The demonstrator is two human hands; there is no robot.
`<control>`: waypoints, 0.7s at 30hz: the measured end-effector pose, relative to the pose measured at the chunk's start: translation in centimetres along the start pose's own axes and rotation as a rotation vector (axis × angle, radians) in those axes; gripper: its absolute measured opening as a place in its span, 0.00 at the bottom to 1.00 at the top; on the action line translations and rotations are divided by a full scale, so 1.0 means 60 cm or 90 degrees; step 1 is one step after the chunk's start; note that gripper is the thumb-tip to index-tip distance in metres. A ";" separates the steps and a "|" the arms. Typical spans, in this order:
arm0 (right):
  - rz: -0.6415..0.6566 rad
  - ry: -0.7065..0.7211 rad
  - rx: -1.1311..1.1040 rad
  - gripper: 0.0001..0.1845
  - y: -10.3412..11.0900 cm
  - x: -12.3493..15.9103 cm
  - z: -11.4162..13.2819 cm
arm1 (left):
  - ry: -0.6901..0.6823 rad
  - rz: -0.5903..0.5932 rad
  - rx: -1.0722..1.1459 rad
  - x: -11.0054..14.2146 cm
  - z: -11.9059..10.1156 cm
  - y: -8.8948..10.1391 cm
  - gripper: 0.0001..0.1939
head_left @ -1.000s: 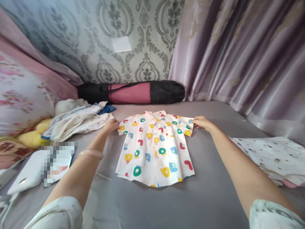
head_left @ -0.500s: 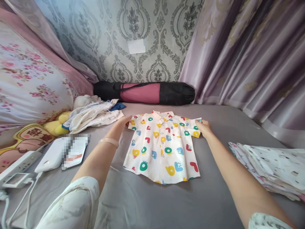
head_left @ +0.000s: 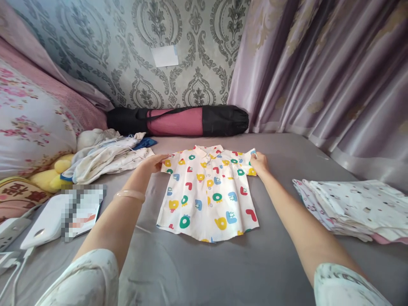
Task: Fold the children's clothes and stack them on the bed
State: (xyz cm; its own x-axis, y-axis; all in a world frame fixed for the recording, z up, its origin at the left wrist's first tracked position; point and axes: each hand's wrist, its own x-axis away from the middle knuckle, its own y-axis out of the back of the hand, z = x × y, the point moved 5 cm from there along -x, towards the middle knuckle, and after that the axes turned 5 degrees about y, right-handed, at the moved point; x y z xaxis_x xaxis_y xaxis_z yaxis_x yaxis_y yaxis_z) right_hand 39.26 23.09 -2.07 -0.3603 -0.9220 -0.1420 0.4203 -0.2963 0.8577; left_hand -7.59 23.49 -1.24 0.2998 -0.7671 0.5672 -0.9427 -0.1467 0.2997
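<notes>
While left hand [head_left: 155, 163] and right hand [head_left: 259, 163] each pinch a sleeve [head_left: 171, 164] end, printed shirt [head_left: 207, 199] lies spread between them, collar [head_left: 205, 152] pointing away.

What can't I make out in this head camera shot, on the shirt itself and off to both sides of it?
All in the head view:
Back of the printed shirt: hidden beneath its front.
Lettering on the shirt's blue shapes: too small to read.
Flat item: partly masked by pixelation.
Power strip: cut off by the left edge.
Folded clothes: cut off by the right edge; lower layers mostly covered.
</notes>
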 end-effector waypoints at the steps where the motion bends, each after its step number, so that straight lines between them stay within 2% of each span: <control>1: -0.002 0.008 0.001 0.16 0.000 0.002 0.001 | 0.028 0.045 0.040 0.002 0.005 -0.003 0.07; 2: -0.005 0.014 0.004 0.17 0.001 0.003 0.002 | 0.053 0.086 0.072 0.004 0.009 -0.006 0.07; 4: -0.011 0.018 0.011 0.17 0.001 0.006 0.003 | 0.068 0.123 0.087 0.009 0.011 -0.009 0.09; 13: -0.011 0.006 0.004 0.15 0.004 0.013 0.006 | -0.011 0.066 0.033 0.024 -0.012 -0.015 0.14; 15: -0.013 0.010 0.015 0.15 0.004 0.012 0.007 | -0.035 0.050 0.042 0.022 -0.010 -0.014 0.18; 18: -0.012 0.011 0.035 0.14 0.001 0.009 0.006 | -0.120 0.040 0.074 0.018 -0.012 -0.015 0.23; 21: -0.003 0.012 0.041 0.14 -0.003 0.005 0.004 | -0.169 0.051 0.150 0.006 -0.015 -0.015 0.22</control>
State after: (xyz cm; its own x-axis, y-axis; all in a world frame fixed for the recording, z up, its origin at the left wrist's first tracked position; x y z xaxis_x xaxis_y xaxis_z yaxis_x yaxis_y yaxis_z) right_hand 38.86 22.91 -2.15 -0.3457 -0.9255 -0.1546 0.3637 -0.2840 0.8872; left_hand -6.49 23.88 -0.62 0.2040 -0.9131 0.3531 -0.9789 -0.1954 0.0602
